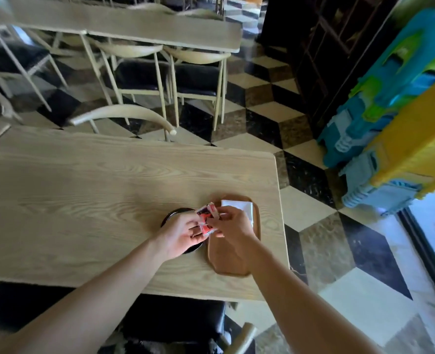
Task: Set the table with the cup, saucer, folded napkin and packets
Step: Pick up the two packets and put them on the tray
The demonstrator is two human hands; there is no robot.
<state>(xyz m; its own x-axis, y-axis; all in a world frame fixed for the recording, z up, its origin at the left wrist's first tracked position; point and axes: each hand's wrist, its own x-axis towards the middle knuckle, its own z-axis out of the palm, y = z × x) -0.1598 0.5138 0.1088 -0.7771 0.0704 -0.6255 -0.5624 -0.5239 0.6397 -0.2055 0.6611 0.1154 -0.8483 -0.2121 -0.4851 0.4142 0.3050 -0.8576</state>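
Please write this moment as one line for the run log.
hands: left and right both hold packets | saucer: on table, under left | napkin: on tray | cup: not visible

left hand: bare, no glove | right hand: bare | forearms: no sleeves (nothing worn)

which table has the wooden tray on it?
The near table, under both hands; the tray sits at its right end. The far table shows none.
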